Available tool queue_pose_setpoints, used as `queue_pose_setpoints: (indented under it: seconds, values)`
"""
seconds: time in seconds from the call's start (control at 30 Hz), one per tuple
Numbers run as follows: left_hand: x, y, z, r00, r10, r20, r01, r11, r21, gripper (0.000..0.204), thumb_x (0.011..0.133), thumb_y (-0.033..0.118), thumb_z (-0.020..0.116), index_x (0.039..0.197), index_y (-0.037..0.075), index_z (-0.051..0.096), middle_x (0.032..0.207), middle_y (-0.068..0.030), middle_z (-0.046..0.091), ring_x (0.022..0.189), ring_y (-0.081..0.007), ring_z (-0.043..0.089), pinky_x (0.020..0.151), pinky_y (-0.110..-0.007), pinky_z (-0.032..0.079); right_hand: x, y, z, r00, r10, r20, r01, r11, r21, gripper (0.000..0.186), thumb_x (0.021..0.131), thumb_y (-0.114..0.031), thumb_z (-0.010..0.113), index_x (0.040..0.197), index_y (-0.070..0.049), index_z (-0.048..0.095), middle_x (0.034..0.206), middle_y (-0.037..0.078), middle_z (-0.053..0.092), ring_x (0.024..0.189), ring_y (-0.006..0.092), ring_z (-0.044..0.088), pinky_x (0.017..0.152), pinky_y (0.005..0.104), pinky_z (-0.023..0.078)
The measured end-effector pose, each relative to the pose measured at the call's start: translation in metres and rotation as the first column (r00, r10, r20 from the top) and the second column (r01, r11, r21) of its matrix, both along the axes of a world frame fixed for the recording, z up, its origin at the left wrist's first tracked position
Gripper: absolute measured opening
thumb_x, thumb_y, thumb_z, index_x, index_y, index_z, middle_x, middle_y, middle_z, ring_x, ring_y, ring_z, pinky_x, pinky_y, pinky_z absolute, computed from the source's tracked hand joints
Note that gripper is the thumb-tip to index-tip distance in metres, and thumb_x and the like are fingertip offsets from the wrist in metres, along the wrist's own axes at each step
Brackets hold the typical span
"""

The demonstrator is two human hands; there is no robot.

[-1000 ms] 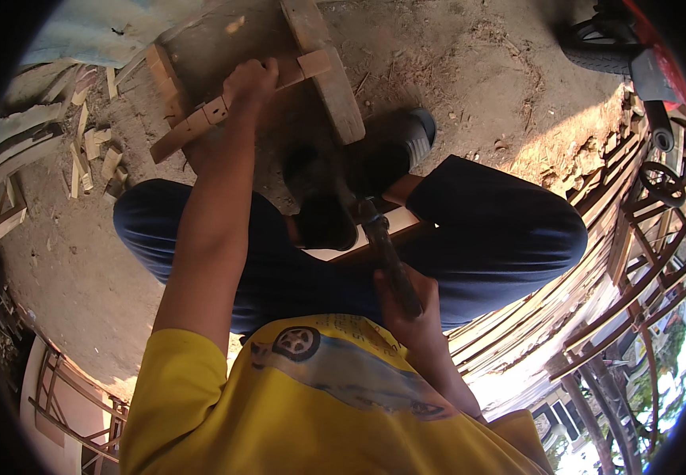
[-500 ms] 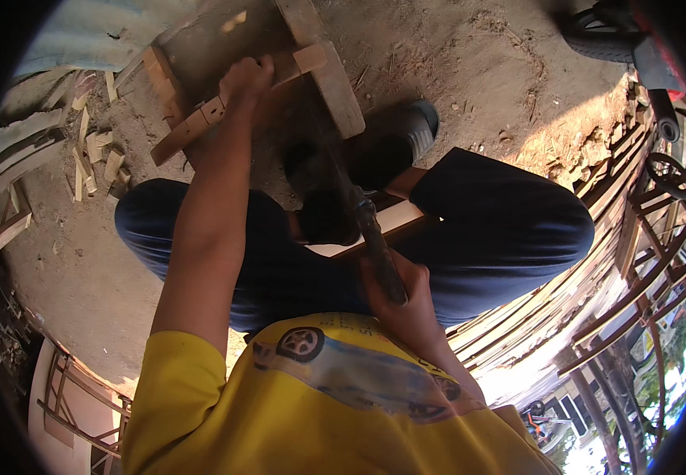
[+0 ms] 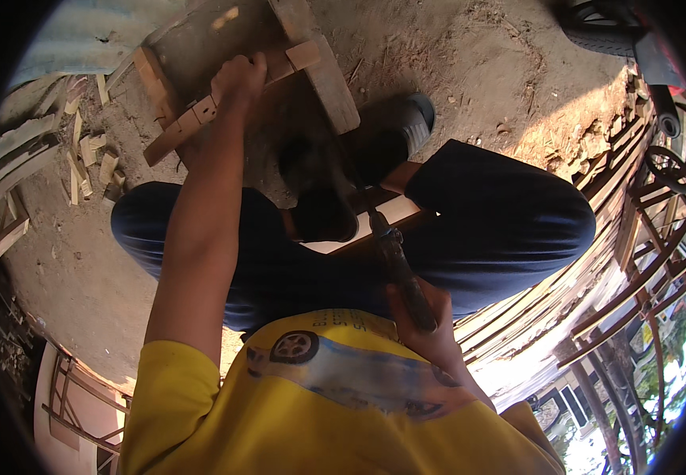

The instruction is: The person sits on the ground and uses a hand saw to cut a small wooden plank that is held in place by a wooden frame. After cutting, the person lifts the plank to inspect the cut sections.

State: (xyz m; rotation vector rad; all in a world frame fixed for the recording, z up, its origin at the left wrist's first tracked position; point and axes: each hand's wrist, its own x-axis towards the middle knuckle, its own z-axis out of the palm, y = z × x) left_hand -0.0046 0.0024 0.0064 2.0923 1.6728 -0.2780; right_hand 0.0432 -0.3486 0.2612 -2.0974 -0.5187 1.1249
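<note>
At the top centre, my left hand (image 3: 234, 85) is closed on a narrow wooden slat (image 3: 173, 136) that has small cuts along it. The slat lies across two boards, a wide pale plank (image 3: 333, 101) on the right and a browner board (image 3: 153, 79) on the left. Low over my lap, my right hand (image 3: 432, 321) is wrapped round the handle of a long dark hand tool (image 3: 394, 261), whose thin, blurred far part reaches up between my feet toward the slat. My dark sneaker (image 3: 398, 134) rests beside the pale plank.
Wood offcuts (image 3: 89, 162) are scattered at the left near a corrugated sheet (image 3: 66, 39). Stacked long slats (image 3: 533, 309) lie along the right, with curved wooden frames (image 3: 644, 277). A tyre (image 3: 596, 32) and red object stand at the upper right, on dirt ground (image 3: 470, 63).
My right hand and the tool went up and left, then back down and right toward my body. My left hand, the slat and the boards shifted slightly up and left in view.
</note>
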Motion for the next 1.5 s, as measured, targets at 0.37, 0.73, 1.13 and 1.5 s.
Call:
queue_pose_setpoints:
  seconds: [0.37,0.73,1.13,1.5]
  values:
    - [0.004,0.005,0.004,0.999,-0.023,0.029,0.023,1.000,-0.006,0.059,0.089,0.045,0.032,0.104,0.001,0.067,0.108,-0.0217,0.065,0.103,-0.0363,0.063,0.091,-0.047,0.047,0.002,0.005,0.021,0.999,0.020,-0.039,-0.022,0.998,-0.060,0.016,0.089,-0.008,0.062,0.077,0.002,0.057,0.055,0.003,0.053,0.050,0.0038,0.043,0.044,0.0272,0.034]
    - [0.008,0.002,0.007,1.000,-0.021,-0.002,0.021,1.000,0.013,0.058,0.090,0.045,0.031,0.103,0.001,0.067,0.107,-0.0217,0.065,0.102,-0.0353,0.063,0.091,-0.046,0.047,-0.003,-0.005,-0.003,0.999,0.034,0.033,-0.036,0.998,0.046,0.013,0.089,-0.007,0.060,0.080,0.002,0.059,0.056,0.003,0.053,0.050,0.0050,0.043,0.045,0.0264,0.035]
    - [0.001,-0.005,0.006,1.000,-0.011,0.011,0.011,1.000,-0.004,0.057,0.090,0.044,0.033,0.102,0.002,0.068,0.107,-0.0208,0.066,0.101,-0.0347,0.063,0.092,-0.046,0.046,-0.017,-0.030,0.017,0.992,0.037,0.124,-0.043,0.998,0.047,0.018,0.089,-0.010,0.063,0.077,0.000,0.055,0.058,0.001,0.050,0.053,0.0042,0.040,0.046,0.0254,0.033]
    - [0.002,-0.004,0.008,0.999,-0.006,0.031,0.006,1.000,0.014,0.057,0.089,0.045,0.033,0.104,0.002,0.068,0.106,-0.0209,0.066,0.102,-0.0345,0.063,0.092,-0.046,0.046,-0.014,-0.038,0.015,0.999,0.006,0.035,-0.005,1.000,-0.030,0.010,0.090,-0.007,0.061,0.088,0.002,0.062,0.057,0.000,0.050,0.053,0.0027,0.041,0.045,0.0249,0.033]
